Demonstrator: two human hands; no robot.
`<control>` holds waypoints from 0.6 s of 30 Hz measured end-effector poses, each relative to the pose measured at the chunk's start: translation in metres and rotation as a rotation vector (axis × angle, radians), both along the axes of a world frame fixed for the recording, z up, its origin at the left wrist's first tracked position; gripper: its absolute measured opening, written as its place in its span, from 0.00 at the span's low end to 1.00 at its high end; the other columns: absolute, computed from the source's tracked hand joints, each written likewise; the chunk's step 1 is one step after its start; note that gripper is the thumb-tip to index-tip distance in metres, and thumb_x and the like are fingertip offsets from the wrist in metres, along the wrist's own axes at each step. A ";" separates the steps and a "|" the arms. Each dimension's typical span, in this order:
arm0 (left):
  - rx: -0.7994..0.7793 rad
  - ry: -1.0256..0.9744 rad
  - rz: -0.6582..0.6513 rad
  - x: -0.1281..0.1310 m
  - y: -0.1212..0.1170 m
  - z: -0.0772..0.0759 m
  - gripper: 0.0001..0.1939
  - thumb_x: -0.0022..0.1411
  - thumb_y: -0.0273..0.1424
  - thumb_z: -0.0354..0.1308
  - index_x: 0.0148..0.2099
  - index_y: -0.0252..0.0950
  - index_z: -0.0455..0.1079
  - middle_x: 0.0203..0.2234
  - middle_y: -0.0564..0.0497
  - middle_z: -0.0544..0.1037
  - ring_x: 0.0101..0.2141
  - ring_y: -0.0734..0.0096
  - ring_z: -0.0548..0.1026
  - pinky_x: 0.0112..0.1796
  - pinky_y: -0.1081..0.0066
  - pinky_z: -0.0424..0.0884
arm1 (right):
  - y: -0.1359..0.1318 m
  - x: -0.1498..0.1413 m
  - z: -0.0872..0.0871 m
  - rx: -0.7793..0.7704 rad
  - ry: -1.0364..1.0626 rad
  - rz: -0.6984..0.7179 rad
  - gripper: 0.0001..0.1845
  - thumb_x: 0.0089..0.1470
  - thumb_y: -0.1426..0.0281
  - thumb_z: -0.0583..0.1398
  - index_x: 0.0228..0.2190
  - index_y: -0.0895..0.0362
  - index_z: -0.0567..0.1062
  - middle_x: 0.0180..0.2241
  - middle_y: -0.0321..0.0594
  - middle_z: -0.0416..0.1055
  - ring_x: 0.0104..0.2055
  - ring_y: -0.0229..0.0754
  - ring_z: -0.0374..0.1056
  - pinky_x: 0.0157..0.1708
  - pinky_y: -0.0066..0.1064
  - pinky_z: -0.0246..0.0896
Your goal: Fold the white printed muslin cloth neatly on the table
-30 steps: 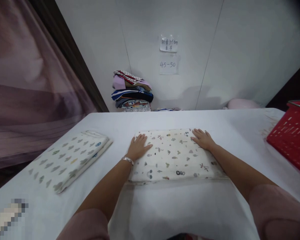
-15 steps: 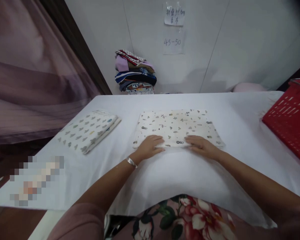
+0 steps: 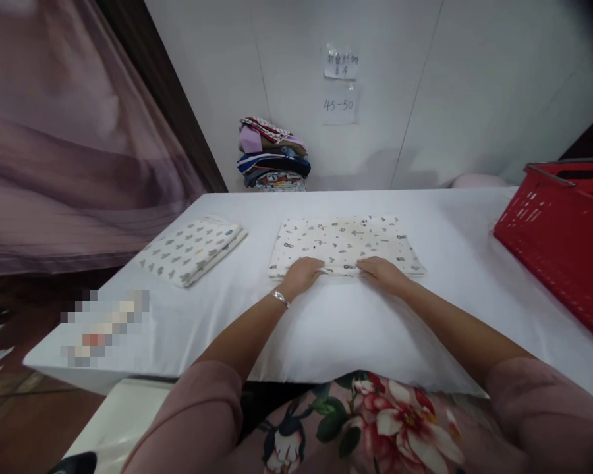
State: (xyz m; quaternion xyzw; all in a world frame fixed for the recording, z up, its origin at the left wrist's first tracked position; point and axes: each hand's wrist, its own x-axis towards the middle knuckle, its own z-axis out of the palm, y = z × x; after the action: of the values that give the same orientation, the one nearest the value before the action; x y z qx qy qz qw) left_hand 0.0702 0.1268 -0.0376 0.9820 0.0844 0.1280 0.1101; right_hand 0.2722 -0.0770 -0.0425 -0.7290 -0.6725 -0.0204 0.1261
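A folded white cloth [image 3: 343, 240] with small printed figures and plants lies flat in the middle of the table. My left hand [image 3: 304, 273] holds its near edge, left of centre, with fingers on top and the thumb tucked at the fold. On the same edge, a short way to the right, my right hand [image 3: 383, 273] grips in a similar manner; its thumb is mostly hidden. Between the two hands the edge looks slightly raised and creased. Another folded cloth [image 3: 192, 250], white with grey cloud or cactus shapes, rests to the left, apart from both hands.
The white-covered table [image 3: 356, 329] reaches to the wall. A red plastic basket [image 3: 558, 243] stands at the right. Behind the far edge is a stack of folded clothes [image 3: 274, 155]. A blurred-out item [image 3: 106, 327] lies at the left, and a pinkish curtain [image 3: 79, 164] hangs beyond.
Both hands have gone from lying flat on the near edge, thumbs apart, to closing on it. The head view has shifted, showing more of the basket.
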 end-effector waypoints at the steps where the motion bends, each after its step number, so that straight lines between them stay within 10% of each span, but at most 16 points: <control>1: 0.036 0.024 0.000 0.001 -0.002 0.001 0.16 0.65 0.29 0.49 0.52 0.38 0.69 0.48 0.49 0.75 0.48 0.64 0.70 0.48 0.64 0.67 | 0.001 -0.001 0.001 -0.012 -0.005 -0.020 0.21 0.61 0.67 0.48 0.50 0.56 0.73 0.50 0.45 0.71 0.52 0.48 0.65 0.51 0.42 0.62; 10: 0.209 0.051 0.065 0.017 -0.004 0.004 0.20 0.63 0.20 0.46 0.54 0.40 0.66 0.47 0.48 0.75 0.46 0.64 0.72 0.43 0.66 0.68 | 0.011 -0.005 0.008 0.021 -0.066 -0.225 0.20 0.62 0.70 0.47 0.48 0.55 0.74 0.48 0.45 0.72 0.51 0.48 0.67 0.49 0.40 0.62; 18: 0.141 -0.001 -0.014 0.003 -0.006 -0.020 0.20 0.63 0.21 0.46 0.55 0.39 0.67 0.51 0.47 0.73 0.51 0.65 0.70 0.50 0.62 0.68 | -0.002 -0.005 -0.026 0.001 -0.030 -0.141 0.22 0.61 0.71 0.47 0.53 0.53 0.70 0.56 0.41 0.65 0.59 0.48 0.60 0.55 0.47 0.57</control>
State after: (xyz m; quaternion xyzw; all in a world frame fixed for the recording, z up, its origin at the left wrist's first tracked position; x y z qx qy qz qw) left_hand 0.0731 0.1205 -0.0580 0.9879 0.0683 0.1332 0.0414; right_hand 0.2676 -0.0789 -0.0690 -0.7741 -0.6213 -0.0406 0.1148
